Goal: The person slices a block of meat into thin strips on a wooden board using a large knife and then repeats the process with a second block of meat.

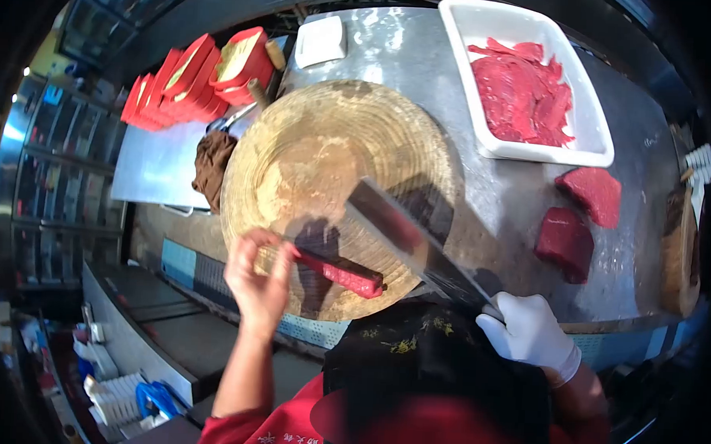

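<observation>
Red meat strip (341,276), slender and glistening, over a round, ring-marked wooden block (340,122), one end pinched in the bare left hand (259,281); rightward, the gloved right hand (530,333) clamped on a broad-bladed metal cleaver (402,236)

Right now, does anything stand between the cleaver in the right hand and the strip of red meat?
Nothing visible: only the bare round wooden chopping block shows between the cleaver in the gloved right hand and the meat strip in the left hand.
</observation>
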Motion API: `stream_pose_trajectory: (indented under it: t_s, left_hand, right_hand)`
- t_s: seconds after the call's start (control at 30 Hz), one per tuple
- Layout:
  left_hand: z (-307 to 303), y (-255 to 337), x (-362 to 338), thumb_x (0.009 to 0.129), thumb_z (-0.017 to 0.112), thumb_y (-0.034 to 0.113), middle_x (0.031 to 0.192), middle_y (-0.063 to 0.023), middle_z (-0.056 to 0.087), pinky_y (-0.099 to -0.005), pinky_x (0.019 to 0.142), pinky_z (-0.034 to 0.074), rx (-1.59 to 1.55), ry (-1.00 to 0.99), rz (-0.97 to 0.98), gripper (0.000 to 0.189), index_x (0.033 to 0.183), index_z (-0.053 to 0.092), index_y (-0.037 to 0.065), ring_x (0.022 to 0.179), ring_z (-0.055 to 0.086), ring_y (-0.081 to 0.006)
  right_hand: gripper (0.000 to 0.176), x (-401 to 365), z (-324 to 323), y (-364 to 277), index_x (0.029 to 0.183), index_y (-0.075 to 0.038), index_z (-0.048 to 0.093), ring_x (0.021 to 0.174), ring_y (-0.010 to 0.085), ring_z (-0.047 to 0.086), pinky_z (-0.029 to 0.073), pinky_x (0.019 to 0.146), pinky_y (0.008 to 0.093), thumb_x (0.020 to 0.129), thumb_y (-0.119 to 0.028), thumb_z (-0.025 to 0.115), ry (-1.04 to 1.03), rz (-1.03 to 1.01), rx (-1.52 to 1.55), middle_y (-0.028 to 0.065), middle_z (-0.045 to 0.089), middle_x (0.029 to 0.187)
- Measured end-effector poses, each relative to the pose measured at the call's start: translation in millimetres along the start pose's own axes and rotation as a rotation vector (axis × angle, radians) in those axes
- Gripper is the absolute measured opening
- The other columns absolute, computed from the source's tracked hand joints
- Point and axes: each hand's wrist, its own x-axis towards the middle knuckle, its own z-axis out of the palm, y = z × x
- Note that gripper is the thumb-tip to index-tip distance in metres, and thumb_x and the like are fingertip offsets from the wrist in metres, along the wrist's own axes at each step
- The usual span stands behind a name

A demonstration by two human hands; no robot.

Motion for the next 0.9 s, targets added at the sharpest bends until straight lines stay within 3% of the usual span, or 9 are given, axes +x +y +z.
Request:
stream_pose_trajectory:
  t_s: [0.1, 0.27, 0.47, 0.73, 0.9]
  left_hand:
    - [18, 17, -52, 0.075, 0.08, 0.001, 0.098, -0.0113, 0.061, -0.035, 0.085, 0.048, -0.018, 0.078, -0.095, 0.022, 0.09, 0.064, 0.002, 0.094, 0.06, -0.0244]
    - [42, 25, -68, 0.068, 0.084, 0.003, 0.1, -0.014, 0.065, -0.0402, 0.082, 0.049, 0.008, 0.096, 0.176, 0.029, 0.093, 0.07, 0.004, 0.095, 0.061, -0.0319]
    - [46, 23, -67, 0.067, 0.081, 0.0, 0.098, -0.012, 0.064, -0.0383, 0.079, 0.051, 0.024, 0.073, 0.222, 0.028, 0.094, 0.07, 0.003, 0.092, 0.061, -0.0316]
    - [51, 21, -68, 0.067, 0.081, 0.003, 0.098, -0.0119, 0.062, -0.0391, 0.079, 0.051, -0.012, 0.121, 0.172, 0.027, 0.092, 0.07, 0.003, 0.092, 0.059, -0.0325]
    - [53, 21, -67, 0.069, 0.08, 0.005, 0.097, -0.0117, 0.062, -0.0395, 0.08, 0.051, -0.003, 0.144, 0.151, 0.025, 0.092, 0.07, 0.003, 0.093, 0.059, -0.0326]
  right_hand:
    - [0.023, 25, -4, -17, 0.076, -0.006, 0.053, 0.056, 0.0356, 0.06, 0.047, 0.05, 0.0445, 0.087, -0.018, 0.068, -0.051, -0.197, -0.181, 0.0141, 0.054, 0.058]
    - [0.022, 41, -15, -37, 0.076, -0.008, 0.052, 0.054, 0.0318, 0.06, 0.047, 0.049, 0.043, 0.087, -0.018, 0.068, -0.153, -0.285, -0.289, 0.0109, 0.053, 0.057]
    - [0.021, 36, -18, -44, 0.077, -0.008, 0.054, 0.056, 0.0324, 0.062, 0.049, 0.051, 0.0424, 0.088, -0.02, 0.067, -0.238, -0.256, -0.366, 0.0121, 0.057, 0.058]
    - [0.018, 27, -36, -57, 0.08, -0.008, 0.06, 0.06, 0.0332, 0.064, 0.05, 0.055, 0.0458, 0.089, -0.023, 0.065, -0.392, -0.061, -0.423, 0.013, 0.062, 0.062]
    - [0.017, 25, -39, -60, 0.08, -0.008, 0.061, 0.057, 0.0309, 0.064, 0.049, 0.052, 0.0431, 0.088, -0.022, 0.066, -0.345, -0.133, -0.454, 0.0104, 0.062, 0.062]
